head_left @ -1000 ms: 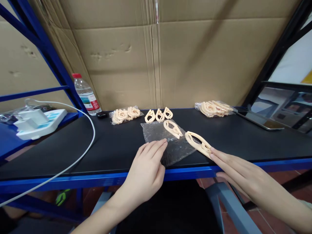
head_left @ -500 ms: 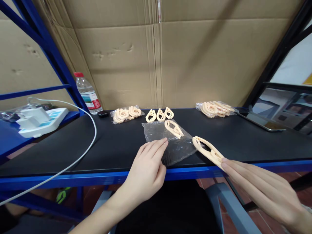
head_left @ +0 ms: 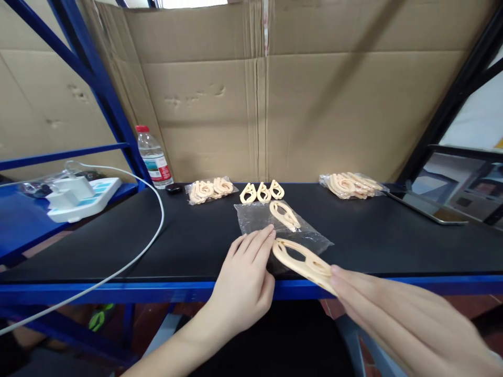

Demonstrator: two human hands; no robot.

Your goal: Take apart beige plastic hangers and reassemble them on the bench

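Left hand (head_left: 243, 283): palm down, fingers extended and close together, thumb alongside; nothing gripped between them. Fingertips at the near left part of a clear bag (head_left: 253, 213); whether they press on it, cannot tell.

Clear bag: flat on the black table (head_left: 188, 256), beyond the left fingertips and extending to their right.

Bagged cream piece (head_left: 291, 220): at the bag's far right portion; long axis slanting from far left to near right; seemingly inside the film.

Held cream piece (head_left: 304, 270): near side of the bag; long axis roughly parallel to the bagged one. Rounded end points far left, just beside the left fingertips; narrow end at the right fingertips.

Right hand (head_left: 408, 319): nearer to the held piece, in contact; fingers straight, closed together in a pinch on its narrow end.
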